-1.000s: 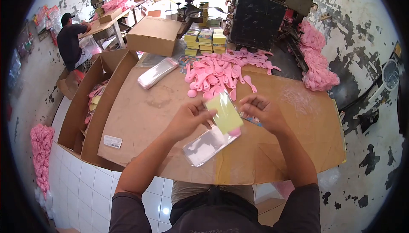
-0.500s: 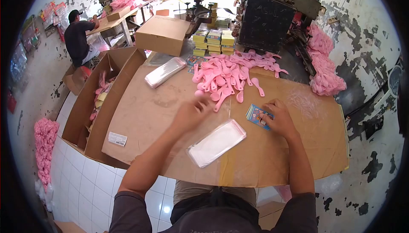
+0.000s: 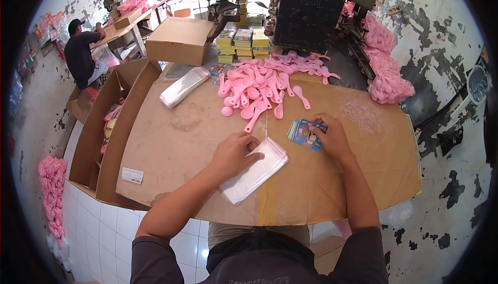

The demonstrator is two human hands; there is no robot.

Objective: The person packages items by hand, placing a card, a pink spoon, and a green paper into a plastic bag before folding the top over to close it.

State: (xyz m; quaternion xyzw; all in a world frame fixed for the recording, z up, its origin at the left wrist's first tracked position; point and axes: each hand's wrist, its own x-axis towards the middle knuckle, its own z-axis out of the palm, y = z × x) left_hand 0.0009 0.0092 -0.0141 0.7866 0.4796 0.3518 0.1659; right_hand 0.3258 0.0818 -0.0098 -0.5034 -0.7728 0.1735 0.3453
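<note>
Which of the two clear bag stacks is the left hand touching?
The near stack under the left hand; the far stack lies untouched near the open box.

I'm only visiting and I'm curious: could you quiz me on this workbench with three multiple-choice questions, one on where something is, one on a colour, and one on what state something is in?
1. Where does the left hand rest?
A. On the stack of clear bags
B. In a pile of yellow sponges
C. On a metal tray

2. What colour are the spoons heaped on the cardboard top?
A. Yellow
B. Pink
C. Blue

3. How is the brown box at the far left of the bench?
A. Flaps wide open
B. Crushed flat
C. Closed

Answers:
1 A, the palm and fingers lie on the upper end of the bag stack.
2 B, every spoon in the heap is pink.
3 C, its top is flat and shut, with nothing of the inside showing.
</note>
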